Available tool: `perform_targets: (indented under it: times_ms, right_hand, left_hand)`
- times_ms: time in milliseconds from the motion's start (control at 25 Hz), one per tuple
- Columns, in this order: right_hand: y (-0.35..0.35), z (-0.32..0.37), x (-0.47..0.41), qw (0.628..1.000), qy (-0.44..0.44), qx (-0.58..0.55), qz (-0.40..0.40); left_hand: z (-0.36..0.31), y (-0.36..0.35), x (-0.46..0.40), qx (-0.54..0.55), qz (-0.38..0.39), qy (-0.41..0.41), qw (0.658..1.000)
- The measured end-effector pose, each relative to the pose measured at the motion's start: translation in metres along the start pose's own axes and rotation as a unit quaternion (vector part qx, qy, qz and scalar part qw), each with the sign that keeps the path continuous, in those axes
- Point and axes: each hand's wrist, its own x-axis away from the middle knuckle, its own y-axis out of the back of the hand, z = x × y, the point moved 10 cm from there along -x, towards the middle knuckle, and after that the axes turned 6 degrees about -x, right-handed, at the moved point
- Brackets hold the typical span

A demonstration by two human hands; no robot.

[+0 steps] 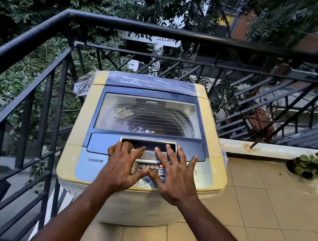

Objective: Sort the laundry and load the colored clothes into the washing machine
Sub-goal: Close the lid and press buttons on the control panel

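Here, a yellowed cream-and-blue top-loading washing machine is standing on a beige tiled balcony floor, tucked into the corner of a black metal railing running from nine o'clock round to three. Its tinted glass lid is lying shut, with the drum showing dimly beneath. The left hand is resting with fingers spread, its fingertips touching the silver recessed lid handle at twelve o'clock from the palms. The right hand is lying just beside it, fingers splayed wide over the same handle, gripping nothing. Both thumbs are meeting over the button control panel. A green potted plant is sitting at three o'clock. No clothes are showing.
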Motion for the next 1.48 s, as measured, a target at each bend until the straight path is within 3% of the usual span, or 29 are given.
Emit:
perform_targets:
  times_ms: [240,520,840,1120,1480]
  right_hand:
    - [0.004,0.000,0.000,0.998,-0.007,-0.024,0.051]
    - [0.019,-0.034,0.063,0.999,-0.043,-0.028,-0.017]
    - [0.013,-0.042,0.103,1.000,-0.003,-0.021,0.017]
    - [0.014,-0.048,0.108,0.998,-0.046,-0.029,0.038]
    - [0.008,-0.046,0.119,0.996,-0.086,-0.026,0.022]
  left_hand:
    - [-0.005,0.002,0.016,-0.008,0.042,-0.017,0.999]
    - [0.006,0.002,0.076,-0.012,0.025,0.023,0.999]
    - [-0.013,-0.006,0.112,-0.038,0.030,0.088,0.995]
    - [0.006,0.015,0.127,-0.004,0.025,0.098,0.995]
    - [0.021,0.020,0.129,0.004,0.030,0.051,0.998]
